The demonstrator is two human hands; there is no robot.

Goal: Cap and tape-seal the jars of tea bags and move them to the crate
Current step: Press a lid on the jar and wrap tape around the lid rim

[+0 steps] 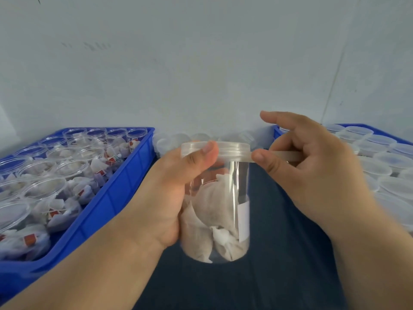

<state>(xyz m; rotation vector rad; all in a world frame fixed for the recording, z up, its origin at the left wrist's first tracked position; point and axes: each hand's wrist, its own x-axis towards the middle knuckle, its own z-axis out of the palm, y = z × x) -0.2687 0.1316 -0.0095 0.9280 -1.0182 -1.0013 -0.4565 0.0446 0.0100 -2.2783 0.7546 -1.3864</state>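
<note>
A clear plastic jar (225,220) with white tea bags inside is held up at the centre, above a dark blue surface. Its translucent cap (232,148) sits on top. My left hand (169,198) grips the jar from the left, thumb pressed on the cap's side. My right hand (312,166) is at the jar's right. It pinches a strip of clear tape (288,155) between thumb and fingers. The strip runs from the hand to the cap's edge, where the thumb tip presses it.
A blue crate (125,186) on the left holds several open jars of tea bags. Another blue crate (277,130) on the right holds several translucent lids or capped jars (380,153). More capped jars (178,139) stand behind, against a pale wall.
</note>
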